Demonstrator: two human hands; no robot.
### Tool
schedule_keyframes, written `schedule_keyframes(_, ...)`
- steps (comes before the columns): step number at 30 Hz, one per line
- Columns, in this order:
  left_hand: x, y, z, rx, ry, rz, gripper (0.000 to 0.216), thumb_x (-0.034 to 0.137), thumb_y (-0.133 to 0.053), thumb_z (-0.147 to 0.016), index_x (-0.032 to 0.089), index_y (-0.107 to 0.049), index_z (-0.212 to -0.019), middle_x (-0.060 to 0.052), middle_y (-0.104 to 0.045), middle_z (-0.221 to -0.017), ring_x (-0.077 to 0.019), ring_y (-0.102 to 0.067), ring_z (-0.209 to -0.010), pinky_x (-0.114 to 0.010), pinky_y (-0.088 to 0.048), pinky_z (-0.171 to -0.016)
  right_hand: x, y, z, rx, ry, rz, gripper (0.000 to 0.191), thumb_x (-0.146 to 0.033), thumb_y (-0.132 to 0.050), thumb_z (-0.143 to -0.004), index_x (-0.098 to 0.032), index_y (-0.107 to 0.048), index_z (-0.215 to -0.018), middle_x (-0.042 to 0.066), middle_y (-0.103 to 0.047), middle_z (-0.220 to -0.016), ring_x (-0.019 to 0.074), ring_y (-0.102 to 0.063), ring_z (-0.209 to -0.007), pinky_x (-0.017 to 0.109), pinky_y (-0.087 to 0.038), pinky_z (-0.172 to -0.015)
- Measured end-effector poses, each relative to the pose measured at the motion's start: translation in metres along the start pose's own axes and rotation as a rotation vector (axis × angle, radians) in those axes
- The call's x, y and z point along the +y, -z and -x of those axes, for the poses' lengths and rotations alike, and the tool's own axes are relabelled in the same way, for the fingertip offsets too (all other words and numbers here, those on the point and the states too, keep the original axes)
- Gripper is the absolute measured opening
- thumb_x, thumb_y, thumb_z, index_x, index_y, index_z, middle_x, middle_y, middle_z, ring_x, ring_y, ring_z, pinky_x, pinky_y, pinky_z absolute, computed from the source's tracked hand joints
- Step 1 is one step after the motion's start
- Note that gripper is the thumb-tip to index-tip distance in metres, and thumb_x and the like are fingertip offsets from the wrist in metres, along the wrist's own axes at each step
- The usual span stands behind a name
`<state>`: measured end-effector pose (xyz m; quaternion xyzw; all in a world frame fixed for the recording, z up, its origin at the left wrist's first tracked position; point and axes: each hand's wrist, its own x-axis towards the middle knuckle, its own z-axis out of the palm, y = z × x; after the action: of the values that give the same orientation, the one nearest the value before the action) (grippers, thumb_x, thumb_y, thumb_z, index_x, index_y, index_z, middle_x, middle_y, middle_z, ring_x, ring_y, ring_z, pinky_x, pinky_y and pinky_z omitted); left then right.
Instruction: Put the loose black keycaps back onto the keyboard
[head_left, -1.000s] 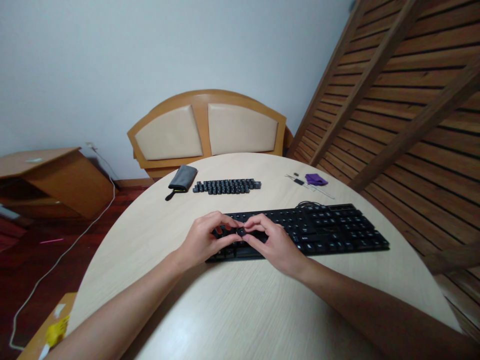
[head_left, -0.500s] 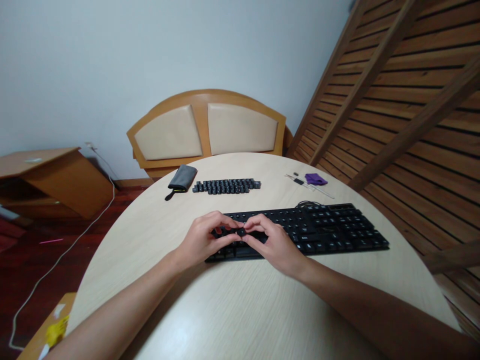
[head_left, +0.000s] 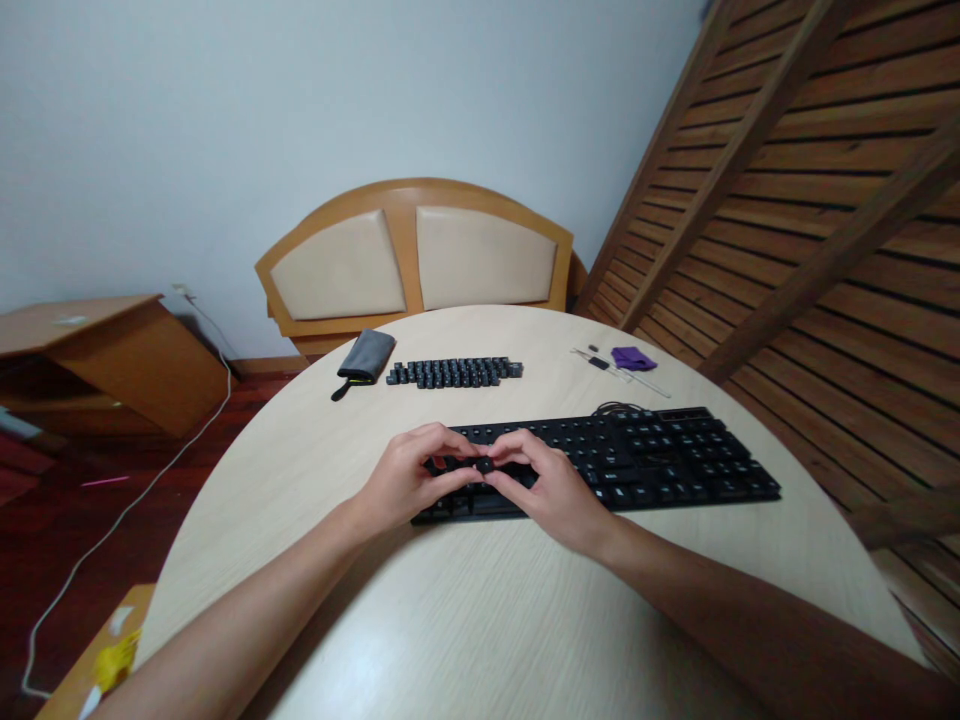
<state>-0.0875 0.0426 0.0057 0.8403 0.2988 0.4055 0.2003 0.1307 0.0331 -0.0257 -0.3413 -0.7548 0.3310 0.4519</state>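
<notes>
Between the fingertips of both hands is a small black keycap [head_left: 484, 465], held just above the left part of a black keyboard [head_left: 675, 455]. My left hand [head_left: 416, 467] pinches it from the left, thumb and index finger closed on it. From the right, my right hand [head_left: 547, 487] grips the same keycap with thumb and index finger. Many keys are off the keyboard's left part, where bare key posts show; its right part still carries caps. Loose black keycaps [head_left: 456, 373] lie in rows beyond the keyboard. My hands cover some of the keyboard's left end.
A grey pouch [head_left: 367, 355] lies left of the keycap rows. At the back right of the round table [head_left: 465, 620] are a purple cloth [head_left: 632, 358] and thin tools [head_left: 646, 383]. The keyboard's cable [head_left: 619, 408] is coiled behind it. A slatted wooden screen [head_left: 817, 250] stands at right.
The keycap between my fingertips has turned slightly. Both hands have stayed in nearly the same place over the keyboard.
</notes>
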Motion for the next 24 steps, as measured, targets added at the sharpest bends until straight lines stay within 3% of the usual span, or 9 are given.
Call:
schedule_keyframes(10, -0.0033, -0.0007, 0.0016, -0.034, 0.085, 0.115, 0.022, 0.032, -0.075, -0.088, 0.016, -0.068, -0.101, -0.008, -0.075, -0.094, -0.0169, -0.072, -0.081, -0.027, -0.060, -0.070, 0.0030, 0.0004, 0.0015, 0.016, 0.010, 0.029, 0.015, -0.024, -0.068, -0.089, -0.025, -0.060, -0.101, 0.003, -0.069, -0.102, 0.0187, -0.069, -0.096, 0.036, -0.055, -0.088)
schedule_keyframes(24, 0.0009, 0.0008, -0.0006, -0.010, 0.036, 0.067, 0.021, 0.032, -0.075, -0.088, 0.017, -0.069, -0.100, -0.008, -0.076, -0.093, -0.0156, -0.070, -0.078, -0.024, -0.056, -0.065, 0.0030, 0.0008, 0.0017, 0.014, 0.020, 0.063, 0.013, -0.025, -0.068, -0.089, -0.026, -0.061, -0.100, 0.002, -0.069, -0.099, 0.0184, -0.068, -0.094, 0.035, -0.054, -0.087)
